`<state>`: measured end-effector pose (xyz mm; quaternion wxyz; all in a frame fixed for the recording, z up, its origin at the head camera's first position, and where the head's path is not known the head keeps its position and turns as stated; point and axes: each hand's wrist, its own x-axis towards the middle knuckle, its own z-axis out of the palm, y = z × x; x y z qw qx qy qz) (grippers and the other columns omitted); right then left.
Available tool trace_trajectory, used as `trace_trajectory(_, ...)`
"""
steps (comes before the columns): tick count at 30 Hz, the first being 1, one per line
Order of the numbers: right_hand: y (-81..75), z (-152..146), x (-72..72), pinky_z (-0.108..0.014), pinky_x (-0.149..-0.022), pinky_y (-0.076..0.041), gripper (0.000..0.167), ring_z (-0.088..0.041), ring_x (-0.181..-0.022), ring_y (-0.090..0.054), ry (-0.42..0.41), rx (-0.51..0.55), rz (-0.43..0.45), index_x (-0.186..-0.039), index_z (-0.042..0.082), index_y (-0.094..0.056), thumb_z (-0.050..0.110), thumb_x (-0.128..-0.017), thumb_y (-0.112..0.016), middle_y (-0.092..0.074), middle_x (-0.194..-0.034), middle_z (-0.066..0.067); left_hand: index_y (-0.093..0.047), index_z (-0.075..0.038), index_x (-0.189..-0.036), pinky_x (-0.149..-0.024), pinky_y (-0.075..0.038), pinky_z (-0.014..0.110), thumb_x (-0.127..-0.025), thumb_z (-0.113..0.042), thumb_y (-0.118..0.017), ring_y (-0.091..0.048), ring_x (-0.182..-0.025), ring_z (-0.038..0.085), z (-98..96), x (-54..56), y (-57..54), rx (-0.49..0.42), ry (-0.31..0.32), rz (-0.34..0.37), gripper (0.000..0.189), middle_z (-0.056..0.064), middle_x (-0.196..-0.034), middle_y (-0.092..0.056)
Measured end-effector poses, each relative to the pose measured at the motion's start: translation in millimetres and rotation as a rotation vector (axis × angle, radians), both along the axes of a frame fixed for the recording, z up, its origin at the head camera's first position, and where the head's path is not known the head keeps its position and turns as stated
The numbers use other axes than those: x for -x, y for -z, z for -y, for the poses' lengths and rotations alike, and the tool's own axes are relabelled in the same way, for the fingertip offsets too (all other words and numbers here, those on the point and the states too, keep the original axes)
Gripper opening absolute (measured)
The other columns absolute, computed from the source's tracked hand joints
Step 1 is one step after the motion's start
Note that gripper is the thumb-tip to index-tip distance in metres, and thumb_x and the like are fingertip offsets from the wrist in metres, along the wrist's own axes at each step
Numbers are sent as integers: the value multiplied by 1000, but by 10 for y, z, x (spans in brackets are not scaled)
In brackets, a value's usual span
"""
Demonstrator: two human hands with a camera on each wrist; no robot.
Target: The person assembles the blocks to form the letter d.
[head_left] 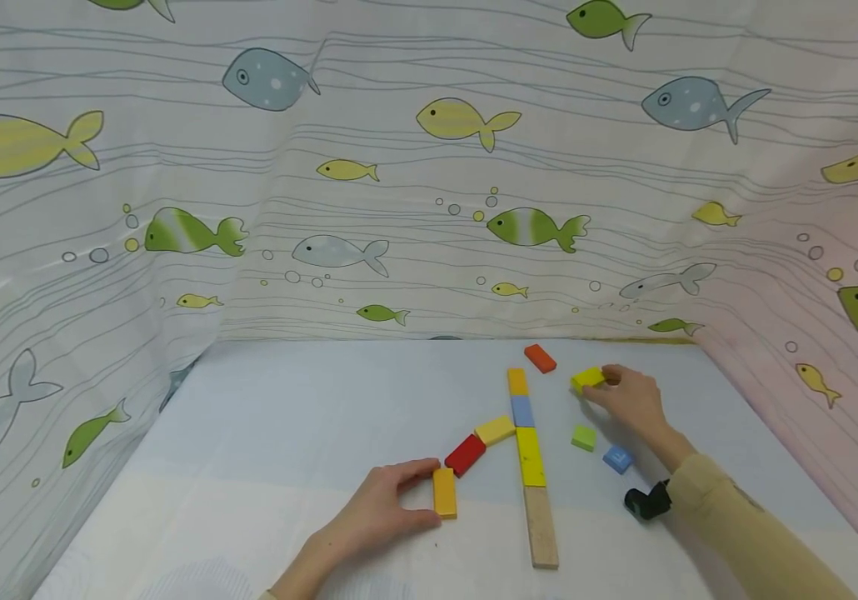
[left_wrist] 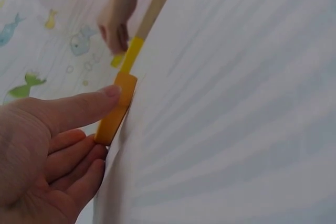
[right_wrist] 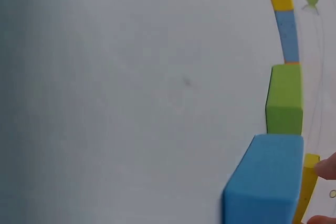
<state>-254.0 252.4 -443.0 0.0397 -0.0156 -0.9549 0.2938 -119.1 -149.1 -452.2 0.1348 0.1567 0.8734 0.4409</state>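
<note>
My left hand pinches an orange-yellow block between thumb and fingers; in the left wrist view the thumb lies on one end of this block. Just beyond it, a red block and a pale yellow block slant up to a straight row. Farther off on the right, my right hand grips a yellow block by its ends. An orange-red block lies left of that hand, and a green block nearer to me.
The row runs from a bare wood block through a yellow block and a blue block to an orange block. A small blue block and a black object lie by the right sleeve. Fish-patterned curtains enclose the table.
</note>
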Motion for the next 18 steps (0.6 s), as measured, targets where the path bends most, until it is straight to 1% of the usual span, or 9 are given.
trace_trajectory(4, -12, 32, -91, -65, -104, -38, 71, -48, -124, -49, -33, -3, -13, -141, -7, -49, 39, -90, -69, -56, -136, -30, -58, -16, -141, -106, -49, 45, -83, -31, -82, -56, -130, 21, 5, 5, 8, -10, 2, 7, 65, -3, -137, -62)
trace_trajectory(9, -34, 67, -231, -64, -101, -42, 70, -46, -122, -52, -71, -2, -40, -141, -4, -50, 40, -90, -70, -59, -135, -27, -58, -15, -141, -106, -48, 44, -82, -30, -82, -57, -130, 21, -1, -1, 7, -10, 5, 1, 65, -3, -137, -62)
trace_trajectory(15, -120, 164, -418, -63, -96, -45, 65, -44, -117, -56, -111, 20, -116, -137, -1, -56, 38, -88, -74, -65, -125, -24, -58, -15, -140, -106, -48, 43, -82, -29, -82, -57, -130, 21, -6, -6, -1, -9, 1, -4, 64, -2, -138, -62)
trace_trajectory(18, -145, 212, -492, -62, -95, -46, 63, -43, -116, -58, -125, 20, -144, -135, 0, -58, 36, -87, -75, -66, -123, -23, -58, -14, -140, -106, -48, 43, -82, -29, -82, -57, -129, 21, -8, -11, -11, -5, 0, -6, 64, -2, -137, -62)
